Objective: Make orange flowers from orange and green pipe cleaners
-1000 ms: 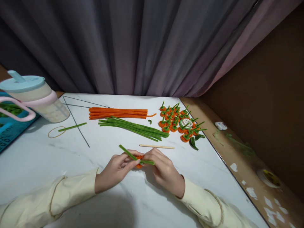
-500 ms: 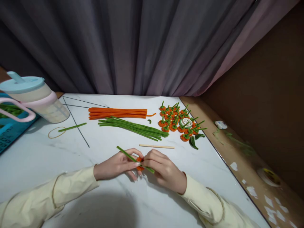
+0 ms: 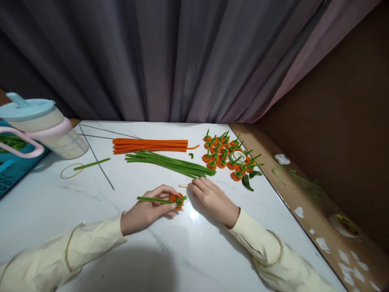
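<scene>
Marble table (image 3: 91, 227): work surface. Bundles of green stems (image 3: 170, 162) and orange stems (image 3: 150, 144), finished pumpkins (image 3: 226, 156) at 1 o'clock. Left hand (image 3: 148, 209): pinching orange pumpkin (image 3: 176, 200), best held firm by its stem. Right hand (image 3: 212, 198): fingertips curled on wooden stick (image 3: 183, 185); nothing obstructs.

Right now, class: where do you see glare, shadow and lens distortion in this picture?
Head view: a small glare spot on the table beside the right hand; a broad soft shadow at the near edge below the left hand; the wide lens bends the table edges; the cup is cut off at the frame's left side.
</scene>
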Demonstrator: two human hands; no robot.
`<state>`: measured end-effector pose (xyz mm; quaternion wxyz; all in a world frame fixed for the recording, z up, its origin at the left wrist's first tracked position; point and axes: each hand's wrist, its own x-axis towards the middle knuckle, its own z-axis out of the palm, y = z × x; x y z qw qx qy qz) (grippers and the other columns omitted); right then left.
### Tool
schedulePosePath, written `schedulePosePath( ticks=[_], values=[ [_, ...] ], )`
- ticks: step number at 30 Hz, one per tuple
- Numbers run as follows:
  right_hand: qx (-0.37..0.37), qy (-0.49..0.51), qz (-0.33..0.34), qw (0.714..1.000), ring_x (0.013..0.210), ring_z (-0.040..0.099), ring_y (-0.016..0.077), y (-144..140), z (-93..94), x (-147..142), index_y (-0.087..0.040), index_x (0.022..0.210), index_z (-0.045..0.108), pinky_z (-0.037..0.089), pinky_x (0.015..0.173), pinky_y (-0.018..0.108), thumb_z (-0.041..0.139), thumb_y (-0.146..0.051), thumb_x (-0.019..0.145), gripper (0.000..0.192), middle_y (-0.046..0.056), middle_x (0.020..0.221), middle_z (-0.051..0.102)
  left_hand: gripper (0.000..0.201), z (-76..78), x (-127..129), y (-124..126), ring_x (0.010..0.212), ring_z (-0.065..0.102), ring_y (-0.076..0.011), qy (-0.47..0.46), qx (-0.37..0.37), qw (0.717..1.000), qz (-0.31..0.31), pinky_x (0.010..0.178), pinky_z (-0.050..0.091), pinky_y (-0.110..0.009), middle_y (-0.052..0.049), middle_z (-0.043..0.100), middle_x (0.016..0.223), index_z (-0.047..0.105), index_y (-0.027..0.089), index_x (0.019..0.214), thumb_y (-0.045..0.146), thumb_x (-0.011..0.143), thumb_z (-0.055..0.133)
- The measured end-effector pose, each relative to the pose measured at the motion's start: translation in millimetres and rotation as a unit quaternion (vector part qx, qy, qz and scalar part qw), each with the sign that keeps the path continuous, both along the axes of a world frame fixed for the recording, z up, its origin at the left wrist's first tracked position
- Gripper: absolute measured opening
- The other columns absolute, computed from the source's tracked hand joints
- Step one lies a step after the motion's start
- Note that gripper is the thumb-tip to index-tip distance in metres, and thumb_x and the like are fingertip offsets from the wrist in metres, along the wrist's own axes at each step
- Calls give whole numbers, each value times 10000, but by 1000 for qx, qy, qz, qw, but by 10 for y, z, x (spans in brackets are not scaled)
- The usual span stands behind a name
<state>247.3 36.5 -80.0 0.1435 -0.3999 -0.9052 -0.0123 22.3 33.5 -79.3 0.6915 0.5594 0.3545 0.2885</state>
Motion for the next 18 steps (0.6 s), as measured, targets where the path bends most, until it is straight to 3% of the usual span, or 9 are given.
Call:
schedulePosePath(
  ticks=[4, 8, 11, 13, 16, 18],
  values=[
    [15, -57, -18, 998, 711, 494, 198, -52, 23, -6, -97, 879, 593, 462, 643, 319, 362, -78, 920, 236, 102, 793, 555, 210, -63, -19, -33, 854, 679, -200, 14, 79, 996, 32, 732, 594, -310, -85, 664, 1016, 560, 165, 1001, 270, 833, 627],
    [-23, -37, -26, 999, 773, 540, 225, -115, 35, 112, -66, 1084, 556, 506, 655, 349, 338, -41, 901, 285, 139, 893, 568, 170, -56, -16, -73, 844, 691, -190, 35, 159, 986, 36, 760, 595, -286, -73, 676, 1005, 583, 161, 991, 220, 833, 613],
    [-93, 62, -13, 994, 827, 577, 208, -194, 72, 188, -105, 1287, 435, 529, 680, 335, 314, -61, 913, 396, 158, 1028, 557, 177, -30, 1, -83, 816, 702, -188, 55, 186, 980, 43, 756, 597, -269, -74, 690, 974, 583, 151, 998, 216, 835, 607],
    [-156, 154, -17, 975, 814, 589, 176, -266, 138, 185, -164, 1347, 391, 524, 692, 292, 332, -101, 931, 425, 115, 984, 575, 191, -31, 8, -80, 792, 706, -189, 71, 216, 972, 58, 736, 600, -261, -78, 698, 966, 579, 147, 1008, 223, 836, 608],
    [-231, 242, -59, 941, 695, 575, 148, -385, 272, 84, -199, 1283, 486, 492, 642, 246, 377, -178, 949, 352, 42, 791, 591, 201, -75, -1, -77, 793, 704, -177, 90, 289, 950, 81, 731, 599, -239, -76, 701, 982, 576, 151, 1032, 210, 842, 607],
    [-289, 272, -64, 916, 654, 561, 134, -451, 350, -22, -194, 1138, 582, 475, 629, 232, 392, -224, 951, 268, 27, 757, 590, 217, -115, -19, -81, 822, 697, -163, 104, 353, 926, 83, 764, 590, -223, -75, 697, 1007, 573, 153, 1063, 174, 849, 598]
  ],
)
